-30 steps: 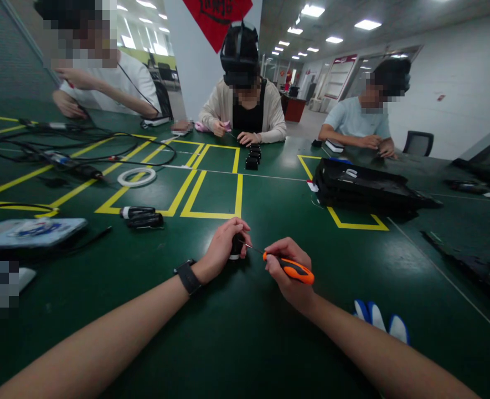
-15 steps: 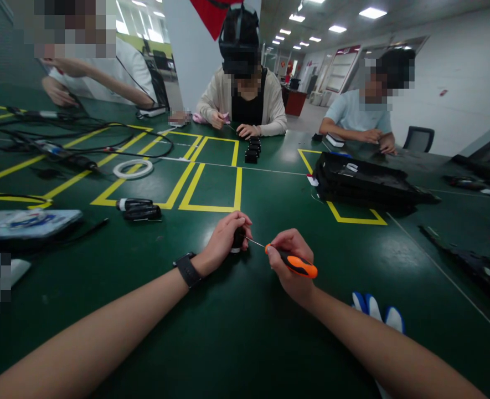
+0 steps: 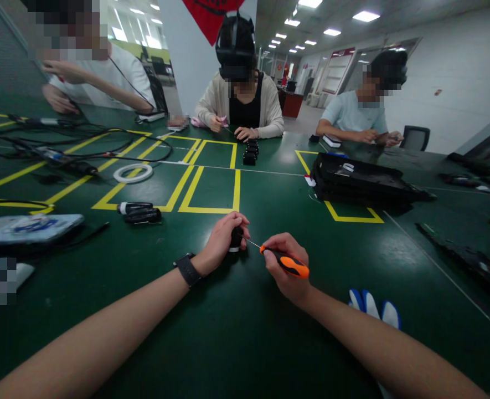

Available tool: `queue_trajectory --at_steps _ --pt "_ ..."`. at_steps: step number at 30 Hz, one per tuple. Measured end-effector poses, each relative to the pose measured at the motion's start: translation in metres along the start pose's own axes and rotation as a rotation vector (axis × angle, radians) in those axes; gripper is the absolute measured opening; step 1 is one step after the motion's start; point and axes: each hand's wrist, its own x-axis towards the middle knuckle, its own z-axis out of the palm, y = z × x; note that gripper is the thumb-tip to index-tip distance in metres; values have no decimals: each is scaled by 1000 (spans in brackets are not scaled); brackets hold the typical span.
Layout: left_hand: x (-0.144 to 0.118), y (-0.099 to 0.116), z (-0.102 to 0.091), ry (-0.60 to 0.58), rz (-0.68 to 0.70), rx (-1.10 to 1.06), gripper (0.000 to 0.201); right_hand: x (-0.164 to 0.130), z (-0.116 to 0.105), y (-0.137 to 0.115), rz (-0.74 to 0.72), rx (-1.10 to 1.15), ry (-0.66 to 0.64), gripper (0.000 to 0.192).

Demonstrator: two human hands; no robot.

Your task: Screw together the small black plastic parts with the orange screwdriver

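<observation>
1. Dead centre of the near table edge, a small black part (image 3: pixel 236 239) with a pale base stands on the green table (image 3: pixel 236 332). The left hand (image 3: pixel 223 239) is wrapped over it, fingers curled and pressed around its top and side.
2. The right hand (image 3: pixel 284 266) holds an orange-handled screwdriver (image 3: pixel 288 265); thumb and forefingers pinch the front of the handle, the rest is tucked in the palm. Its thin shaft runs up and left, the tip touching or entering the part's right side. Which of the two, I cannot tell.
3. What changed? Very little! Against a second ago, both hands sit a touch higher in view and the shaft keeps the same slant into the part. My reading: the same fastening work goes on, tip seated, no slip, nothing released.
4. A black wristband (image 3: pixel 186 269) is on the left wrist. By the right forearm lies a blue-and-white glove (image 3: pixel 373 308).
5. Further out: two dark cylinders (image 3: pixel 139 211) on the yellow floor-tape lines (image 3: pixel 205 188), a white ring (image 3: pixel 132 173), tangled black cables (image 3: pixel 74 144) and a black tray stack (image 3: pixel 361 183) to the right.
6. Across the table, three other people work with their own hands; a row of small black blocks (image 3: pixel 251 152) sits before the middle one.
7. Writing: the red banner (image 3: pixel 215 14) above carries dark characters, cut off and unreadable. No brand can be made out on the tool.
</observation>
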Motion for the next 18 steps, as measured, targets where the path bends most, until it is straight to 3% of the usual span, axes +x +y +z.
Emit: queue_trajectory --at_steps 11,18 --pt "0 0 -1 5 -1 4 21 4 -4 -3 -172 -14 -80 14" --pt "1 0 -1 -7 5 -29 21 3 -2 0 50 87 -37 11"
